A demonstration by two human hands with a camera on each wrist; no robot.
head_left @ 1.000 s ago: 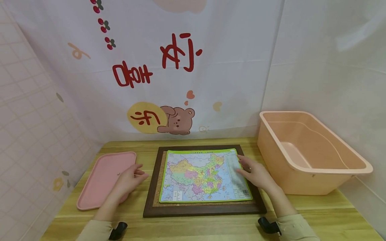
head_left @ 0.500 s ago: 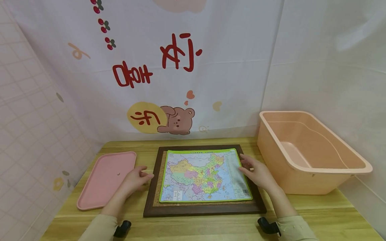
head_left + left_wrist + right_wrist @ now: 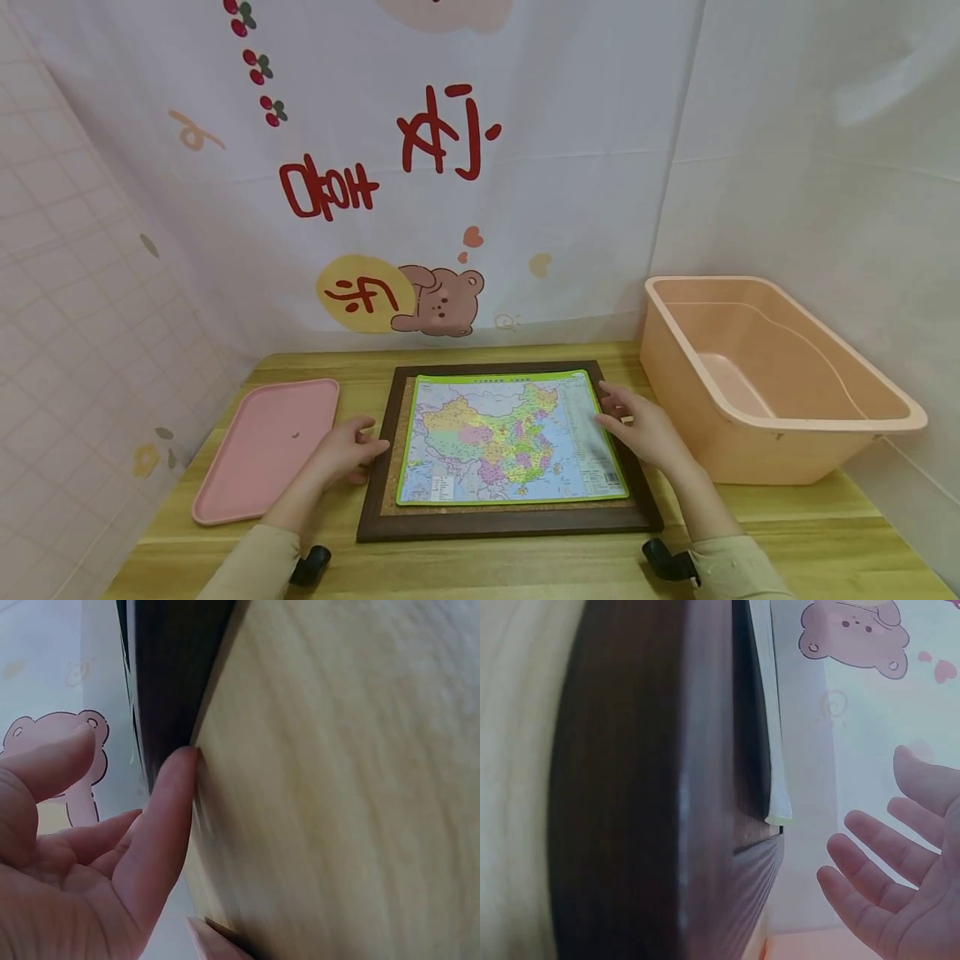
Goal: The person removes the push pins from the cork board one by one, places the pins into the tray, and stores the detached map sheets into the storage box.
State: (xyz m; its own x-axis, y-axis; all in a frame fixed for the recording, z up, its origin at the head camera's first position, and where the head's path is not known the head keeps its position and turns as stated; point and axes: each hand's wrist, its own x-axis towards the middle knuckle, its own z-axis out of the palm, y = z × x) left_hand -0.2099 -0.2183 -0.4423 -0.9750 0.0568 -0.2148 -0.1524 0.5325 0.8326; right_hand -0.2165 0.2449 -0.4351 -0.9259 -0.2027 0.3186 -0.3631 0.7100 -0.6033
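Observation:
A dark brown frame (image 3: 510, 525) with a cork-like inner board lies flat on the wooden table. On it rests a green-edged map sheet (image 3: 495, 442), its right edge raised a little above the board in the right wrist view. My left hand (image 3: 345, 450) is at the left side of the frame; in the left wrist view a fingertip (image 3: 180, 761) meets the frame's outer side (image 3: 176, 675), with the thumb apart. Beside the frame's right side is my right hand (image 3: 645, 425), fingers loosely bent and spread; the right wrist view shows them apart from the frame (image 3: 622, 787).
A pink tray (image 3: 277, 442) lies at the left, partly behind the left forearm. At the right stands a deep peach-coloured bin (image 3: 735, 454), close to the right hand. A printed white cloth (image 3: 562, 208) hangs behind the table.
My left hand has moved right, from over the tray's edge to the frame's left side. My right hand has shifted slightly right, off the map's edge. Frame and map stay put.

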